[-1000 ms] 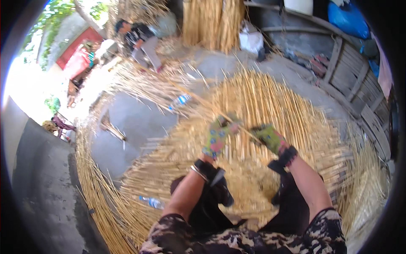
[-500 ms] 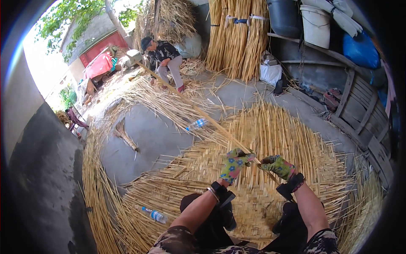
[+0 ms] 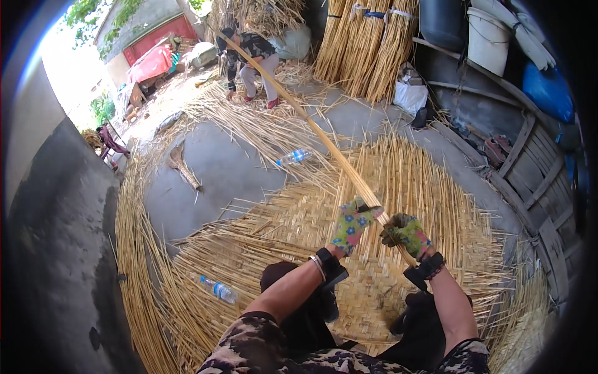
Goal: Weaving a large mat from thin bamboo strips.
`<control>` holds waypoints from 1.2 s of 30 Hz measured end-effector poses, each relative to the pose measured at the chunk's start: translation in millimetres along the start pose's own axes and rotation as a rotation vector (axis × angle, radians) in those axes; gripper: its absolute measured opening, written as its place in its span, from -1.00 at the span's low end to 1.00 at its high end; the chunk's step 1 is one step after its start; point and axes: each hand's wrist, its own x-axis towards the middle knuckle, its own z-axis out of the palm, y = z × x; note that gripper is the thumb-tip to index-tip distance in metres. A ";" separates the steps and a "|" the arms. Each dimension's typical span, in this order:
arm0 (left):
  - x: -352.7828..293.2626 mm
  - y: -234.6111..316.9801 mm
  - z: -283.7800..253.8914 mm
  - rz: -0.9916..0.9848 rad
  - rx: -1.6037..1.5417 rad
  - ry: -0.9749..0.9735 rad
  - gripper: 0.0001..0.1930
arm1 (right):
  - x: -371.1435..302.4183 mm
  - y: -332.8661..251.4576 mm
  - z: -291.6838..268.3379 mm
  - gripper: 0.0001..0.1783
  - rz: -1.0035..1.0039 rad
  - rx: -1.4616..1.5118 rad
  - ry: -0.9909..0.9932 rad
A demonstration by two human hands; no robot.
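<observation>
Fingers of your left hand (image 3: 353, 227) are wrapped round a long pale strip (image 3: 324, 137); fingers of your right hand (image 3: 409, 235) are clenched on it too, just below, near its lower end. The hands are close together, with a small gap between them. Fingertips on the strip's underside are hidden, so can't tell how tight you grip.

The strip is in the air over the woven mat (image 3: 367, 287), slanting from your right hand up to the far left. Its near end drops behind your right wrist; can't see where it stops.

Change: half a second ago the far end pointed lower, left of the co-worker (image 3: 258, 50); now it's raised and crosses in front of that person in your view. Your hands keep nearly the same hold. The co-worker has gone from sitting upright to bending forward, one hand down at the loose reeds (image 3: 243, 134).

What it means, my read: you've changed the strip's angle, not your grip, so it's being handled above the mat and not yet worked into it. Far end could snag or poke someone, judging by its length. Bottles (image 3: 294, 157) unmoved: one by the reeds, one left of your knee.
</observation>
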 end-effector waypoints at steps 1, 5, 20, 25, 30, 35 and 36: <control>1.7 3.4 0.1 0.004 0.025 0.036 -0.81 | 0.6 0.7 0.3 -0.76 0.013 -0.033 0.025; 16.8 14.6 -16.9 0.056 -0.126 0.135 -0.73 | 6.9 2.0 -0.3 -0.73 0.003 -0.261 0.123; 65.1 -67.1 -62.9 0.015 -0.290 0.167 -0.74 | -33.4 -35.2 -119.4 -0.72 -0.232 -0.184 0.166; 88.0 -113.2 57.0 -0.279 -0.467 0.205 -0.72 | -29.2 -30.2 -250.6 -0.58 -0.320 -1.336 0.230; 99.6 -205.1 162.6 -0.416 -0.607 0.173 -0.72 | -22.7 8.3 -337.1 -0.59 0.345 -0.672 0.078; 109.1 -312.6 209.1 -0.512 -0.634 0.249 -0.71 | 7.7 120.9 -404.7 -0.69 0.163 -0.959 0.156; 113.5 -336.5 214.8 -0.534 -0.613 0.248 -0.71 | 12.7 149.3 -419.0 -0.70 0.177 -0.965 0.234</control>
